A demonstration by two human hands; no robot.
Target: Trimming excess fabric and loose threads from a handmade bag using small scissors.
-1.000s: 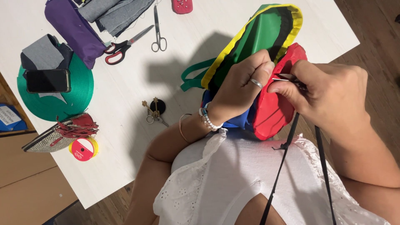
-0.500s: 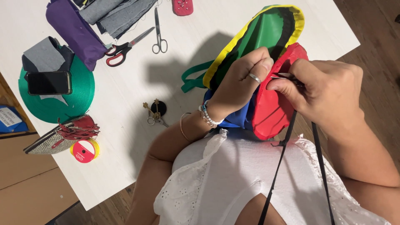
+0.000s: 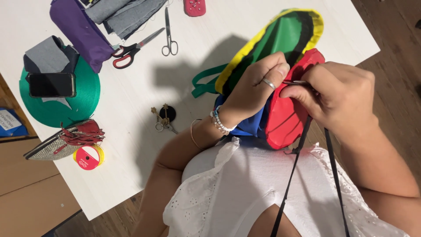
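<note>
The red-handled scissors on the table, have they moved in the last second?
No. The red-handled scissors lie beside the purple fabric roll, exactly as before; only the camera view shifted slightly.

Left hand [image 3: 256, 85] curled, right hand [image 3: 337, 94] pinching, fingertips meeting

right hand [image 3: 340, 98]: fingertips buried in the red fabric [image 3: 287, 116], what they pinch is hidden, perhaps a thin metal tool | black strap [image 3: 291, 175] below it: cut off at bottom edge | blue fabric [image 3: 245, 125]: mostly covered under left hand [image 3: 254, 90] | grey cloth [image 3: 120, 13] far beyond left hand: cropped by top edge
</note>
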